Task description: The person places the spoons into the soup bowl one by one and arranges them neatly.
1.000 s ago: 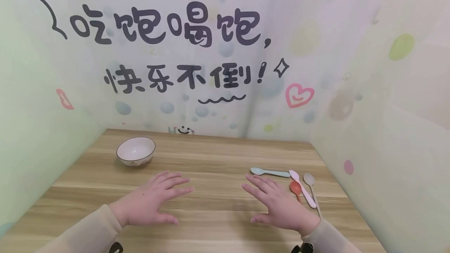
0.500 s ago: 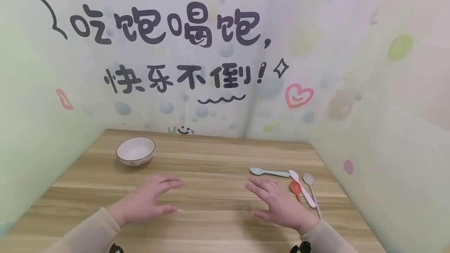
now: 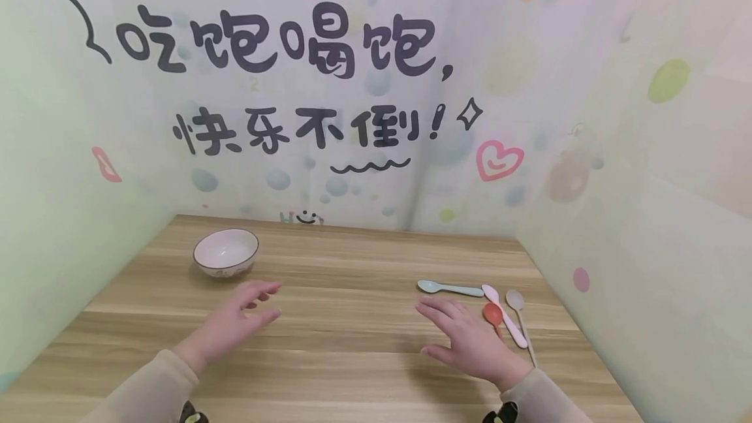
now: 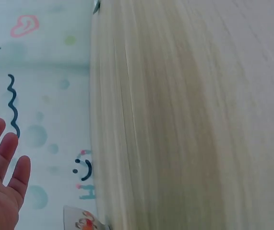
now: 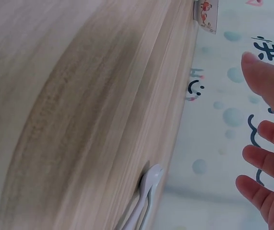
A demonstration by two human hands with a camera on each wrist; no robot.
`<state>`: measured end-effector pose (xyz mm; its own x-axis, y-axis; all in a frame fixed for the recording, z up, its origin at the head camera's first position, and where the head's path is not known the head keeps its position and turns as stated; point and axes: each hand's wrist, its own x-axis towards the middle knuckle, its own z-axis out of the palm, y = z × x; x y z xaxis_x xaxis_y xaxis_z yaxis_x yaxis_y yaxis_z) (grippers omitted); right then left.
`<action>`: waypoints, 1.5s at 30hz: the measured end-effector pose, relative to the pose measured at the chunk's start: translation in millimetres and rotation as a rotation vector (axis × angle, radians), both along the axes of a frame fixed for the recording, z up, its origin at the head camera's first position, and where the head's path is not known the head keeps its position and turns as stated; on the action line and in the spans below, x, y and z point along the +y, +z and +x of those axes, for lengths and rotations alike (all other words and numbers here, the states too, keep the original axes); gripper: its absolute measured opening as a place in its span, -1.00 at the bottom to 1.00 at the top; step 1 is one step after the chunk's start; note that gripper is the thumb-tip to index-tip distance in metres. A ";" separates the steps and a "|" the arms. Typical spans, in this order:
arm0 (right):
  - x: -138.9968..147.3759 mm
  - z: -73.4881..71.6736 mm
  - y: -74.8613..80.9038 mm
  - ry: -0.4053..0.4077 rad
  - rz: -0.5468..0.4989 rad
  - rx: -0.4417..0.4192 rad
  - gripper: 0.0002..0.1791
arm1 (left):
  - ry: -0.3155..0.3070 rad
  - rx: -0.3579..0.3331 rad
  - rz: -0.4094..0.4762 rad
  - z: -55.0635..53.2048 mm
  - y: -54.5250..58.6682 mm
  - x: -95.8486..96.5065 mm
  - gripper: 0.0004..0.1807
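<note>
My left hand [image 3: 231,318] hovers over the table's left half with loosely bent fingers, holding nothing. Beyond it, near the back left, stands a white bowl [image 3: 226,252] with a dark rim and a patterned outside. My right hand [image 3: 470,341] is held above the table on the right, fingers spread and nothing in them. Just past its fingertips lies a pale green spoon [image 3: 451,289]. A pink spoon [image 3: 510,322], a red spoon [image 3: 493,314] and a beige spoon [image 3: 516,301] lie beside the right hand, which hides part of the red one.
The wooden table [image 3: 329,371] is enclosed by a printed back wall [image 3: 329,194] and side walls at left and right. In the right wrist view a spoon head [image 5: 151,176] shows low in the picture, and the bowl's patterned side [image 5: 207,14] appears at the top.
My left hand has drawn left, turned, and its fingers have come closer together and bent. The right hand has barely shifted. Bowl and spoons stay where they were.
</note>
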<state>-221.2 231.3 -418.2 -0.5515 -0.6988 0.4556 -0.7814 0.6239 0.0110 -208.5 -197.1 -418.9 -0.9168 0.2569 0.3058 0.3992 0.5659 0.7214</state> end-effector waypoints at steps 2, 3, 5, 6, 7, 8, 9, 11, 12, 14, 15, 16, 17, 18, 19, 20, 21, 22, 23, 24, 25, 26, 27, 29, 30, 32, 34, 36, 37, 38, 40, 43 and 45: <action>0.8 -1.1 -1.8 -0.006 -0.011 -0.006 -0.19 | 0.038 -0.020 0.032 -2.9 -0.8 -2.9 -0.50; 1.1 -1.7 -2.7 -0.013 -0.015 -0.009 -0.20 | 0.055 -0.025 0.046 -4.5 -1.4 -4.7 -0.51; 1.7 -2.8 -4.1 -0.028 -0.025 -0.021 -0.21 | 0.084 -0.032 0.078 -7.3 -2.7 -8.8 -0.51; 2.0 -3.2 -4.8 -0.037 -0.031 -0.028 -0.22 | 0.100 -0.034 0.092 -8.8 -3.6 -11.0 -0.50; 2.4 -3.6 -5.4 -0.047 -0.035 -0.033 -0.22 | 0.119 -0.039 0.105 -10.4 -4.5 -13.2 -0.49; 2.7 -4.0 -6.0 -0.058 -0.040 -0.038 -0.23 | 0.141 -0.046 0.111 -12.2 -5.6 -15.6 -0.48; 3.2 -4.3 -6.7 -0.068 -0.045 -0.041 -0.24 | 0.162 -0.054 0.122 -14.2 -6.6 -18.0 -0.47; 4.2 -5.1 -7.9 -0.083 -0.053 -0.048 -0.25 | 0.200 -0.079 0.153 -18.4 -8.5 -22.7 -0.45; 4.8 -5.5 -8.6 -0.091 -0.057 -0.053 -0.26 | 0.218 -0.091 0.166 -20.5 -9.2 -25.0 -0.44; 5.9 -6.4 -9.8 -0.103 -0.065 -0.060 -0.26 | 0.250 -0.128 0.199 -24.7 -10.4 -29.6 -0.39; 6.4 -7.0 -10.5 -0.108 -0.069 -0.065 -0.26 | 0.261 -0.147 0.221 -26.6 -10.8 -31.9 -0.37; 6.7 -7.6 -11.1 -0.112 -0.074 -0.072 -0.26 | 0.273 -0.166 0.237 -28.3 -11.2 -34.3 -0.33; 7.1 -8.1 -12.0 -0.118 -0.078 -0.078 -0.27 | 0.285 -0.184 0.249 -30.1 -11.8 -36.6 -0.30; 7.4 -8.7 -12.8 -0.122 -0.082 -0.085 -0.27 | 0.298 -0.201 0.259 -31.9 -12.3 -39.0 -0.27; 7.6 -9.2 -13.4 -0.128 -0.088 -0.095 -0.27 | 0.313 -0.212 0.266 -33.7 -12.9 -41.3 -0.24; 8.0 -9.8 -14.3 -0.134 -0.094 -0.107 -0.27 | 0.328 -0.217 0.275 -35.5 -13.7 -43.4 -0.21; 8.3 -10.3 -15.1 -0.141 -0.100 -0.115 -0.28 | 0.345 -0.221 0.281 -37.5 -14.4 -45.4 -0.20; 8.7 -10.6 -16.0 -0.152 -0.105 -0.124 -0.28 | 0.361 -0.226 0.289 -39.2 -15.1 -47.3 -0.18; 9.2 -11.0 -16.9 -0.163 -0.113 -0.135 -0.28 | 0.376 -0.231 0.297 -40.9 -15.9 -48.9 -0.17; 9.6 -11.3 -17.7 -0.175 -0.122 -0.145 -0.28 | 0.387 -0.235 0.306 -42.4 -16.5 -50.3 -0.16; 10.1 -11.8 -18.7 -0.189 -0.129 -0.155 -0.29 | 0.400 -0.239 0.314 -43.6 -17.1 -51.6 -0.14; 10.6 -12.2 -19.7 -0.204 -0.135 -0.164 -0.30 | 0.412 -0.248 0.324 -44.7 -17.5 -52.6 -0.13; 11.0 -12.7 -20.9 -0.223 -0.139 -0.171 -0.30 | 0.429 -0.259 0.326 -45.5 -17.8 -53.5 -0.12; 11.7 -13.9 -23.1 -0.261 -0.144 -0.196 -0.32 | 0.453 -0.277 0.331 -47.2 -18.4 -55.5 -0.11; 11.9 -14.6 -24.2 -0.280 -0.146 -0.210 -0.33 | 0.466 -0.283 0.333 -48.1 -18.6 -56.5 -0.10; 12.0 -16.1 -25.9 -0.311 -0.157 -0.244 -0.34 | 0.496 -0.291 0.331 -50.5 -19.1 -58.8 -0.10; 12.2 -17.7 -27.5 -0.341 -0.171 -0.280 -0.35 | 0.512 -0.295 0.330 -53.7 -19.6 -61.6 -0.09; 12.2 -19.4 -28.7 -0.363 -0.196 -0.312 -0.36 | 0.531 -0.300 0.327 -57.2 -20.1 -64.3 -0.08; 12.3 -20.3 -29.4 -0.373 -0.206 -0.322 -0.37 | 0.538 -0.301 0.325 -58.9 -20.3 -65.4 -0.07; 12.3 -21.2 -30.3 -0.384 -0.214 -0.331 -0.38 | 0.544 -0.304 0.322 -60.5 -20.5 -66.4 -0.07; 12.3 -22.7 -31.5 -0.398 -0.235 -0.349 -0.39 | 0.564 -0.303 0.307 -63.5 -20.9 -68.2 -0.06; 12.3 -24.3 -33.3 -0.412 -0.252 -0.369 -0.41 | 0.600 -0.299 0.279 -66.7 -20.6 -69.8 -0.05; 12.4 -24.8 -34.0 -0.420 -0.265 -0.383 -0.42 | 0.622 -0.301 0.252 -68.1 -20.6 -71.5 -0.05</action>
